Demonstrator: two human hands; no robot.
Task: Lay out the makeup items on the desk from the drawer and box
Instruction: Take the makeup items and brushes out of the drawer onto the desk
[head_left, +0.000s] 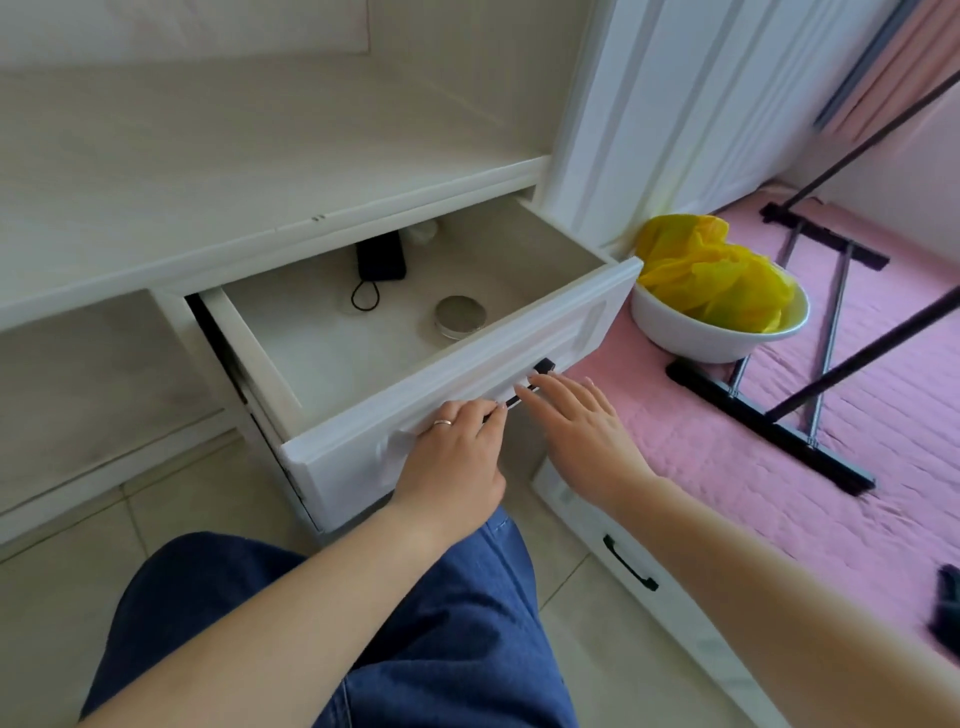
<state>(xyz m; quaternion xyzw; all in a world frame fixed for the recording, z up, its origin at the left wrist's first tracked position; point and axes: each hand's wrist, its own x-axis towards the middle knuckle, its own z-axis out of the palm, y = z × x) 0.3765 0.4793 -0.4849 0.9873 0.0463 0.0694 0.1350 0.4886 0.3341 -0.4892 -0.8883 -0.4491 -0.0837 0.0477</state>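
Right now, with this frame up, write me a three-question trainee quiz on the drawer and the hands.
1. True or false: the drawer stands pulled out.
2. Which hand touches the drawer front: A, left hand; B, right hand; C, both?
3. Fill in: the round silver tin lies nearer the drawer's ____ than the black pouch does.

Key: 1 true. 2 A; its fingers curl over the front by the black handle, while the right hand hovers open beside it. 3 front.
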